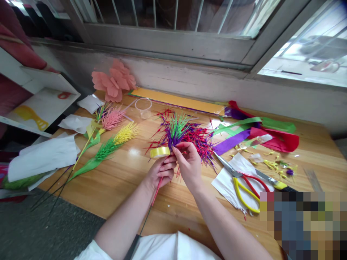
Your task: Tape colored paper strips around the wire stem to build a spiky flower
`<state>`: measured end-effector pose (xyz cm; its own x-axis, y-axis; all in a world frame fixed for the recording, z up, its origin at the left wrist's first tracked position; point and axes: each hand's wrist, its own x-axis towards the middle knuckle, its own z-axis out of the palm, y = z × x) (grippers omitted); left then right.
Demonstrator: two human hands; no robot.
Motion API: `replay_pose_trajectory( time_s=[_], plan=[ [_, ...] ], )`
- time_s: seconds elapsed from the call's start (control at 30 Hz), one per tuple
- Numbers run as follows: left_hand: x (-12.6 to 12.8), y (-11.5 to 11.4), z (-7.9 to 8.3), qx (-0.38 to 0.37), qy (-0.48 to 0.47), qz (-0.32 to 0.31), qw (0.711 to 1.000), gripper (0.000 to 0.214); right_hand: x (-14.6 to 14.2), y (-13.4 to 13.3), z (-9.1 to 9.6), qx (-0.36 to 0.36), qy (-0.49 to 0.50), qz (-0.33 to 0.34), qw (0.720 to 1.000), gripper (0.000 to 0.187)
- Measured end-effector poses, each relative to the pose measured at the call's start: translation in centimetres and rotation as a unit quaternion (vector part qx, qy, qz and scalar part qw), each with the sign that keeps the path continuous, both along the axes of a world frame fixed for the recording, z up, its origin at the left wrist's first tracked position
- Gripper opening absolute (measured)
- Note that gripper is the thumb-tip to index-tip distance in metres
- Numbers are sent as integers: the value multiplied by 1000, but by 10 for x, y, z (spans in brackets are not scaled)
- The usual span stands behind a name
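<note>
My left hand [162, 172] is closed around the red-wrapped wire stem [155, 193] of a spiky paper flower [176, 129] with purple, green and red spikes. A roll of yellow tape [159, 152] rests on top of that hand. My right hand [188, 160] pinches the flower's base just under the spikes, fingers pressed together. Both hands meet above the wooden table [127, 180]. More red and purple spikes [202, 142] lie behind my right hand.
Finished paper stems in yellow, green and pink [111, 139] lie at the left beside white paper sheets [43, 155]. Yellow-handled scissors [241, 182] lie on white paper at the right. Crepe strips [257, 131], a clear cup [143, 107] and a pink paper flower [112, 81] sit farther back.
</note>
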<state>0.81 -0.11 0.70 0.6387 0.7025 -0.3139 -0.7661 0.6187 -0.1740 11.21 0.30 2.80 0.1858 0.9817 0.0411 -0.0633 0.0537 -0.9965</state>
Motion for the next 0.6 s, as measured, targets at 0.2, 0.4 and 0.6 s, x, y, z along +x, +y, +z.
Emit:
replay_pose_trajectory(
  time_s=[0.2, 0.4, 0.6],
  plan=[
    [0, -1, 0, -1, 9, 9, 1000, 19, 1, -1, 0, -4, 5, 14, 1000, 11],
    [-1, -2, -1, -4, 0, 13, 1000, 22, 1, -2, 0, 3, 4, 16, 1000, 9],
    [1, -3, 0, -6, -12, 17, 1000, 22, 1, -2, -1, 14, -10, 21, 1000, 7]
  ],
)
